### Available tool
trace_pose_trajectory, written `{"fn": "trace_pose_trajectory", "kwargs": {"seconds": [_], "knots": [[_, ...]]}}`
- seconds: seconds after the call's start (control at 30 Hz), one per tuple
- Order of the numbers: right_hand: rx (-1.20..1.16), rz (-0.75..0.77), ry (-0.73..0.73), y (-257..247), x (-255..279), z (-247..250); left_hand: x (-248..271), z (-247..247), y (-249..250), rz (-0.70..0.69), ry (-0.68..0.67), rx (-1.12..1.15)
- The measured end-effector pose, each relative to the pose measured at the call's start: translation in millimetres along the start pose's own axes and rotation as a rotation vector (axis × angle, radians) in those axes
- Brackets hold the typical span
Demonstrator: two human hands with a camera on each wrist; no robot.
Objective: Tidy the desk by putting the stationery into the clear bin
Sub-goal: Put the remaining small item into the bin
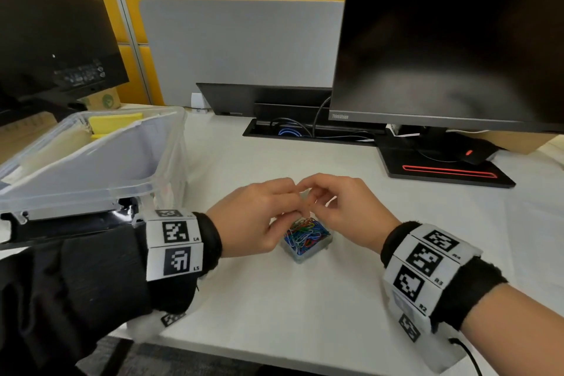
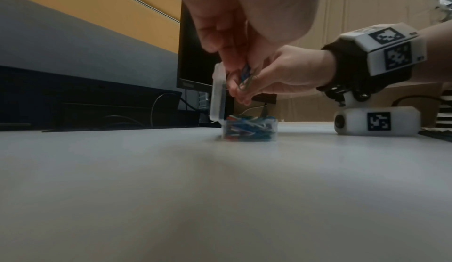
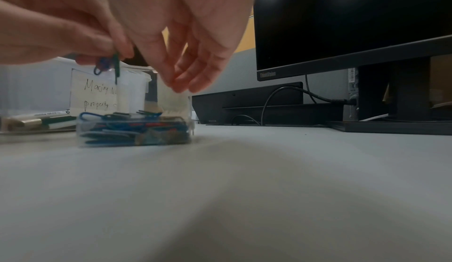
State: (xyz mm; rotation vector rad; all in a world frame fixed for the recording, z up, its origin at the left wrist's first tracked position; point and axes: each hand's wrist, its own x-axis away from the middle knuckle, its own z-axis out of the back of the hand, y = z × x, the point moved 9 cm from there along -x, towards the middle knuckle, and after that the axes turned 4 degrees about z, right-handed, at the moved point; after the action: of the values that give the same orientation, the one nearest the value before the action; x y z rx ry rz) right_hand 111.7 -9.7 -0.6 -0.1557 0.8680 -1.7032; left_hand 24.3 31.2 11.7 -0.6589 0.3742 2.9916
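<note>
A small clear box (image 1: 306, 243) full of coloured paper clips sits on the white desk, its hinged lid (image 2: 218, 96) standing upright at the far side. My left hand (image 1: 291, 195) hovers just above the box and pinches a few paper clips (image 3: 107, 65), blue and green, between fingertips. My right hand (image 1: 314, 192) meets it fingertip to fingertip. Its thumb lies against those clips and its other fingers (image 3: 181, 86) hang loosely curved with their tips at the lid's top edge. The clear bin (image 1: 76, 192) stands to the left, apart from both hands.
The bin holds yellow sticky notes (image 1: 116, 123), markers (image 3: 53, 120) and a handwritten label (image 3: 97, 94). A monitor (image 1: 442, 40) on a black base (image 1: 442, 175) stands at the back right, another monitor (image 1: 45, 24) at the back left. A cable tray (image 1: 305, 131) lies behind the box.
</note>
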Motion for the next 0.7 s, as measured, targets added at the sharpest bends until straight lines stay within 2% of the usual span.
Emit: {"fn": "trace_pose_trajectory", "kwargs": {"seconds": [0.17,0.47,0.7], "knots": [[0.141,-0.048,0.059,7,0,9,-9,-4,-7,0.058,0.0,-0.03],[0.212,-0.206,0.186,28,5,28,-36,-21,4,0.153,-0.082,0.066],[0.217,-0.236,0.213,29,8,32,-38,-28,2,0.208,-0.157,-0.088]]}}
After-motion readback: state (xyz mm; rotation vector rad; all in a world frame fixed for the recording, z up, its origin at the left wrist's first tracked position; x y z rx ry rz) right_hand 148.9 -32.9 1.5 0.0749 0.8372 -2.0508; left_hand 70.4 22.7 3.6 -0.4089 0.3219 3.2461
